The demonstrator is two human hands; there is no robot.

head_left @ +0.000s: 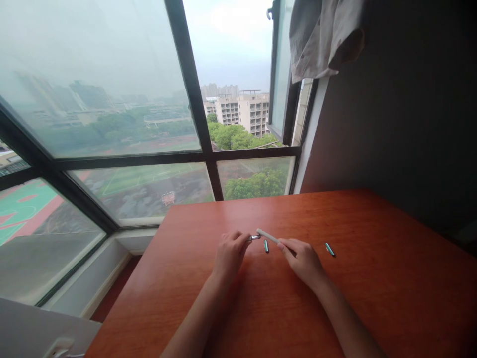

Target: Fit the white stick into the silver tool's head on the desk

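Note:
Over the reddish-brown wooden table (194, 298), my left hand (229, 251) is closed on a small shiny silver rod (255, 237), whose end sticks out to the right. My right hand (302, 259) pinches a slim light-grey stick (269, 236) that slants up and left. The stick's far end is close to the silver end; whether they touch I cannot tell. Just below, between my hands, lies a small teal-and-black piece (266, 246) that looks like a razor blade head. A similar teal-and-black piece (330, 249) lies to the right of my right hand.
Behind the table, dark window frames (208, 156) hold large panes, with one sash (281, 74) swung outward. A pale cloth garment (324, 40) hangs at the upper right beside a dark wall (391, 124). A white socket (59, 345) shows at the lower left.

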